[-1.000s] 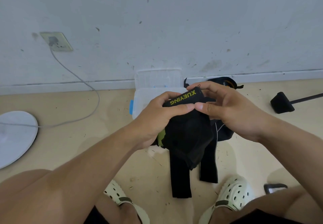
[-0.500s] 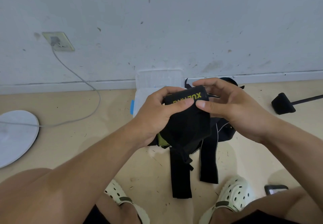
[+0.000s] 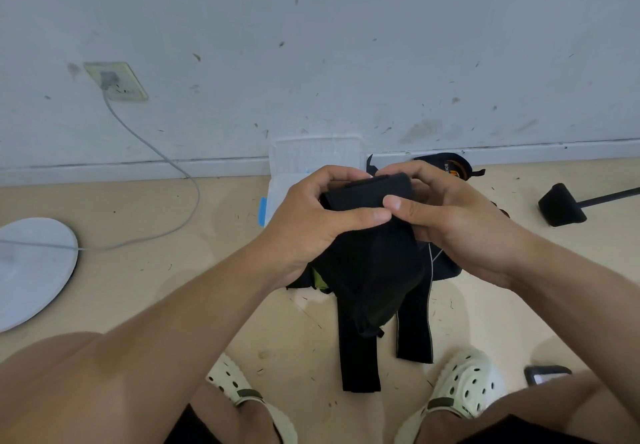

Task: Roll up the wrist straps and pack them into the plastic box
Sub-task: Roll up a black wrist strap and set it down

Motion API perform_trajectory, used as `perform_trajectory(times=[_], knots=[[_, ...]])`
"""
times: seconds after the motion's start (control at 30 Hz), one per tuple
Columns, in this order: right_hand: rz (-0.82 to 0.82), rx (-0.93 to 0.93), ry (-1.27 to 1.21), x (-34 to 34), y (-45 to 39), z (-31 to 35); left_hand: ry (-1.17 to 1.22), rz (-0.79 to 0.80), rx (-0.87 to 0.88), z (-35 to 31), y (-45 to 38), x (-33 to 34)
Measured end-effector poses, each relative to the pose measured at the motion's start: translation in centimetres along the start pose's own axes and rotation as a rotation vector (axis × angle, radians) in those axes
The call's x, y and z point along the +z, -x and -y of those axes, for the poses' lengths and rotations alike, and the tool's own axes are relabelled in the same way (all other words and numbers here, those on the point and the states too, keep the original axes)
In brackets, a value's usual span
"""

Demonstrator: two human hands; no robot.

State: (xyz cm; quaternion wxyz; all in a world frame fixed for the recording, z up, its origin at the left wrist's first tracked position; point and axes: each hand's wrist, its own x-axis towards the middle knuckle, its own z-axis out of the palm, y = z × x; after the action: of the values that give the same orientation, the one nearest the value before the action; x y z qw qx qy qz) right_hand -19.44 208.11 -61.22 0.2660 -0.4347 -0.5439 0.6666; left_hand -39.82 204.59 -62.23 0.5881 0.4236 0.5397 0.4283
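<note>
Wrist strap [image 3: 367, 253], black and partly rolled at its top, hung above the floor [image 3: 173, 270] before the plastic box [image 3: 277, 187]; left hand [image 3: 308, 215] and right hand [image 3: 450, 215] each kept a pinching grip on the roll.

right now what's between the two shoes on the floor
In the head view, two black strap ends lie on the bare floor between the left shoe and the right shoe.

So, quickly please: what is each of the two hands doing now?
Left hand: closed, gripping the black wrist strap.
Right hand: closed, pinching the same strap's rolled end.
</note>
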Motion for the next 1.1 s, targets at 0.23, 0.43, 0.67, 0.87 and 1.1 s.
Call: perform_trajectory(times=[0.23, 0.43, 0.67, 0.87, 1.1], knots=[[-0.004, -0.064, 0.051, 0.10, 0.30, 0.14, 0.068, 0.020, -0.160, -0.78, -0.13, -0.02], [0.004, -0.111, 0.050, 0.00, 0.32, 0.34, 0.042, 0.024, -0.196, -0.80, 0.12, 0.02], [0.031, -0.058, 0.021, -0.24, 0.09, 0.40, -0.014, -0.027, -0.067, -0.37, -0.03, -0.23], [0.052, -0.018, -0.021, -0.24, -0.04, 0.23, -0.016, -0.031, 0.001, -0.43, -0.03, -0.48], [0.108, 0.037, -0.094, 0.01, -0.02, 0.24, -0.051, -0.028, 0.064, -0.49, 0.03, -0.77]])
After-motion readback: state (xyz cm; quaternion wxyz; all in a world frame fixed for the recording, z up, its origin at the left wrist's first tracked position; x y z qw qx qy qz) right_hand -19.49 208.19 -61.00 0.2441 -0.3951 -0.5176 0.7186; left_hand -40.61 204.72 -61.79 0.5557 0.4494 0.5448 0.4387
